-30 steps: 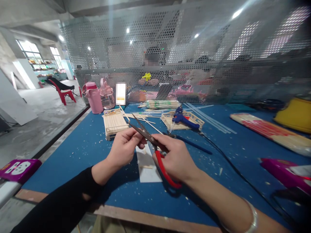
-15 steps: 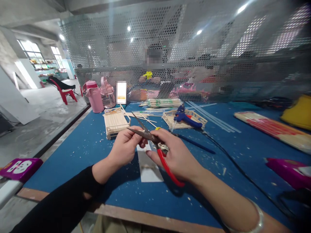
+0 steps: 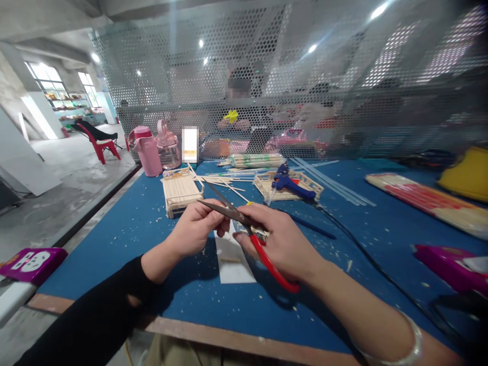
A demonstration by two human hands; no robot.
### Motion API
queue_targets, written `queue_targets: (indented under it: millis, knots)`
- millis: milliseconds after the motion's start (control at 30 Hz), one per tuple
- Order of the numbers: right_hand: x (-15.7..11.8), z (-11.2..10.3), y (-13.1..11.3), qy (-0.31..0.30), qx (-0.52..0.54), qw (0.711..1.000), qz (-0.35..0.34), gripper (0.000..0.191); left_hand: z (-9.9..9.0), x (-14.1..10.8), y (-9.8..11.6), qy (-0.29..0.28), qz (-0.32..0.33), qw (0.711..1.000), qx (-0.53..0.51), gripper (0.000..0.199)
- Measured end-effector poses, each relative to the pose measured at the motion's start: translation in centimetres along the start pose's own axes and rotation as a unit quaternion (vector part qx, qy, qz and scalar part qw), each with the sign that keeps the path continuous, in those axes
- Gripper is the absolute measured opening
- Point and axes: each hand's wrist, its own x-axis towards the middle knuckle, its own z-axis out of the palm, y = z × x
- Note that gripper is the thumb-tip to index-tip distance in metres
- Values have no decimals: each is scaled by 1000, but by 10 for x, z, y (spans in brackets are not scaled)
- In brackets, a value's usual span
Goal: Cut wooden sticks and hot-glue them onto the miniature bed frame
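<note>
My right hand [image 3: 280, 239] is closed around the red-handled scissors [image 3: 269, 260], whose dark blades are spread and point up to the left. My left hand [image 3: 194, 229] is pinched beside the blades; whatever lies between its fingertips is too small and covered to make out. Under the hands is a white card [image 3: 234, 272] with a short piece of stick on it, and small pale scraps show beside my right fingers. Beyond my left hand stands a small frame built of wooden sticks [image 3: 182, 189]. Loose sticks [image 3: 232, 187] lie to its right.
A blue glue gun [image 3: 295, 187] rests on a second stick frame [image 3: 263, 190], its black cable running to the right. Clear glue sticks [image 3: 335, 183] and bagged sticks [image 3: 427, 201] lie beyond. Pink flasks [image 3: 148, 155] stand back left. A perforated screen [image 3: 305, 112] closes the far side.
The scissor handle has swung slightly to the right and the lower loop sits farther out. The blades look a little less far apart. My left hand stays pinched in nearly the same place.
</note>
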Motion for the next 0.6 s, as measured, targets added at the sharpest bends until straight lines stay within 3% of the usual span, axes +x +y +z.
queue_targets:
  millis: [367,500,600]
  knots:
    - [-2,0,4,11,-8,1000,-1,23,-1,-2,-6,19,-26,999,-17,32]
    - [-1,2,6,8,13,999,38,17,3,-2,-2,49,-46,997,-41,33]
    - [3,3,8,59,35,993,94,21,7,0,2,68,-60,992,-89,30]
